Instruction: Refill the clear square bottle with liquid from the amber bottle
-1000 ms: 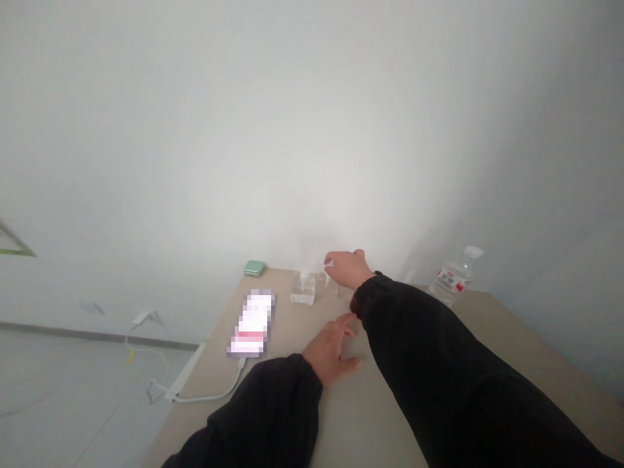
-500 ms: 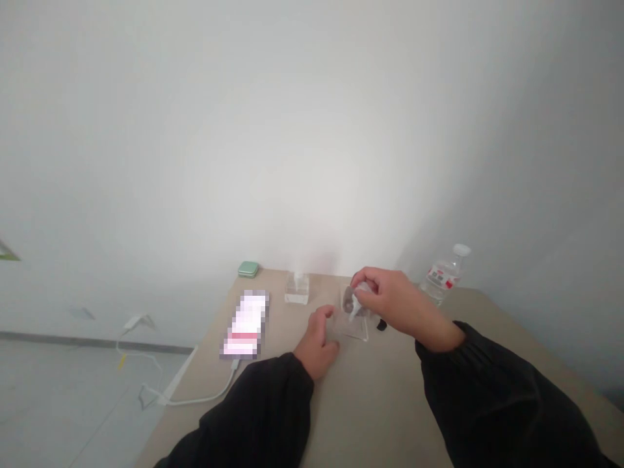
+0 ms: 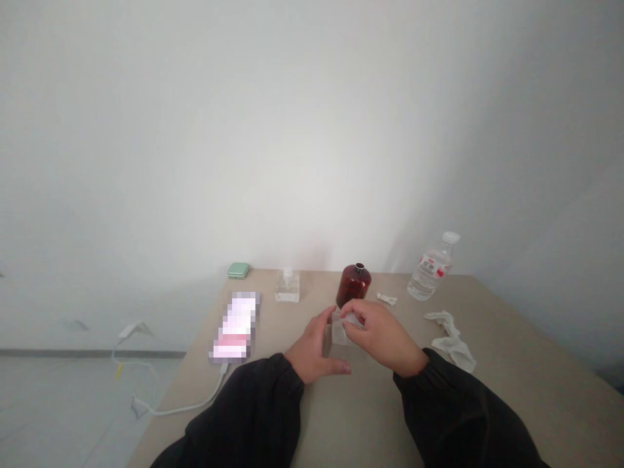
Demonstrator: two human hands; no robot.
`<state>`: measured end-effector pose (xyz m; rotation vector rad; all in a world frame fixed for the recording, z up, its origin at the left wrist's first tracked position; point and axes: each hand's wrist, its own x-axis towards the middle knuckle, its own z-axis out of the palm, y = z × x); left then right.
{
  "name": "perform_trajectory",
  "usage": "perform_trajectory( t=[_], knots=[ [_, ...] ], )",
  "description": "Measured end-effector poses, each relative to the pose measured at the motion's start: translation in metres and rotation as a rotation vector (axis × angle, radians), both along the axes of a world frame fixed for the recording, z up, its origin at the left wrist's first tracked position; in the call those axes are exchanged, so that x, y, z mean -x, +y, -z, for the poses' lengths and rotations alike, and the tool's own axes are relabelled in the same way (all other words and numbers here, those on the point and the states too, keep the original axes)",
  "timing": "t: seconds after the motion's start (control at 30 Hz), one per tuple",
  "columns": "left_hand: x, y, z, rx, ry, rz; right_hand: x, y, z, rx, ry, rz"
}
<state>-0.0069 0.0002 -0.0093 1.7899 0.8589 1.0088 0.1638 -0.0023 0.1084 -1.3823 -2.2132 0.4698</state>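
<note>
On the desk (image 3: 341, 429), my right hand (image 3: 383, 333) is pinching the clear square container (image 3: 340, 334) by its top, my left hand (image 3: 312, 349) resting wide alongside; nudging backward is risking toppling the dark red bottle (image 3: 351, 286) behind.

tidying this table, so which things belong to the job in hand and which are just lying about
Seemingly in use:
- clear container
- left hand
- right hand

Apparently lying about:
- phone
- white cable
- green case
- other clear container
- red bottle
- water bottle
- white scraps
</note>
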Motion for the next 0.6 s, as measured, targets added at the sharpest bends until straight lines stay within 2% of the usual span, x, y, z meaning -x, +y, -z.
perform_trajectory(
  t=[0.13, 0.27, 0.37, 0.47, 0.53, 0.6],
  knots=[
    [-0.004, -0.004, -0.008, 0.015, 0.029, -0.114, -0.005, 0.003, 0.025, -0.024, 0.116, -0.084],
    [-0.005, -0.005, -0.011, 0.055, 0.113, -0.176, -0.017, 0.011, 0.053, 0.025, 0.466, -0.063],
    [-0.005, -0.004, -0.009, 0.059, 0.124, -0.158, -0.020, 0.016, 0.073, 0.060, 0.658, -0.076],
    [-0.006, -0.003, -0.007, 0.074, 0.134, -0.125, -0.017, 0.017, 0.088, 0.235, 0.842, -0.127],
    [-0.007, -0.003, -0.007, 0.083, 0.123, -0.115, -0.015, 0.018, 0.096, 0.402, 0.965, -0.143],
    [-0.008, -0.003, -0.007, 0.087, 0.121, -0.110, -0.015, 0.019, 0.101, 0.499, 1.043, -0.173]
  ],
)
